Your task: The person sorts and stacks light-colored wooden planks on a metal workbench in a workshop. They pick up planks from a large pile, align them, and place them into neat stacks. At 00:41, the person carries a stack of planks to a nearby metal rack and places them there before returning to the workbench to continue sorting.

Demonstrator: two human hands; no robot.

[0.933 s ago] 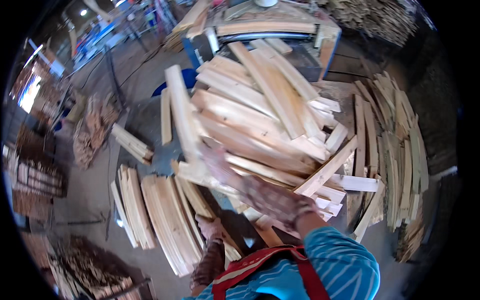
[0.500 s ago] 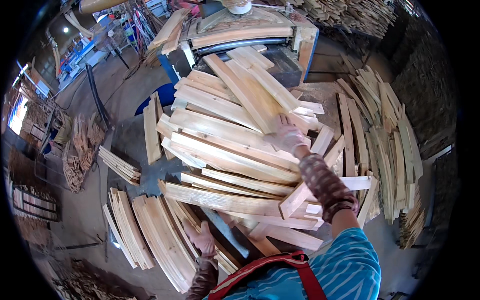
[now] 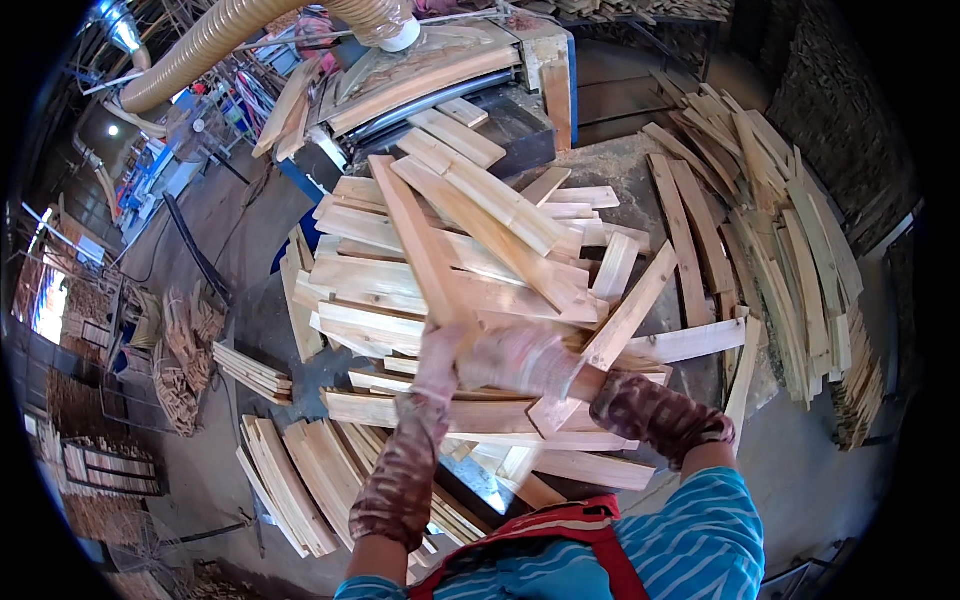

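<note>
A wooden board slants over the pile, its near end at my hands. My gloved left hand is closed around that near end. My gloved right hand lies just right of it, fingers pointing at the same end; motion blur hides whether they grip it. Beyond my right hand, a second board and a shorter, paler board rest slanting on the stack. Under both hands many loose boards lie crosswise in an untidy heap.
A machine with a roller stands at the far side, under a ribbed hose. Long boards are piled on the right. Stacked boards lie near left, beside a small stack of strips. Bundled sticks stand farther left.
My right hand has drawn back toward me and leftward, and my left hand has come up to meet it. One slanting board has slid nearer. The view has shifted.
</note>
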